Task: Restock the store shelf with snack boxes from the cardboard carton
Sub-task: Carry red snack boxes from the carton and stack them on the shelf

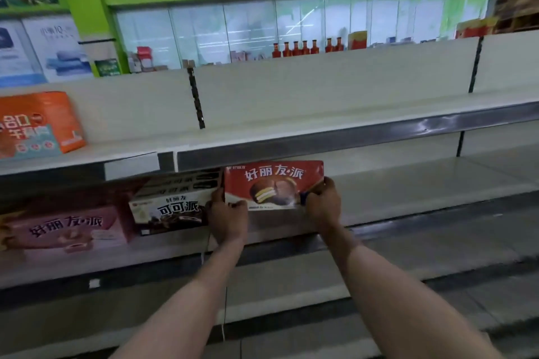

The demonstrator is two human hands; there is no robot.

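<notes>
Head view looks down my two forearms to the middle shelf (408, 183), where I hold a red rectangular cardboard snack box with a chocolate pie printed on its front (274, 185). My left hand (229, 220) grips its lower left corner and my right hand (322, 204) clamps its right end, fingers curled round the edges. The box stands upright on its long side, at or just above the shelf surface; I cannot tell if it rests there yet. Touching or just beside my left hand stands a white and dark brown cocoa pie box (175, 207), and further left a pink pie box (67, 227). So I judge two boxes placed and a third going in. To the right of my hands the shelf runs bare, so plenty remains. I see no carton.
</notes>
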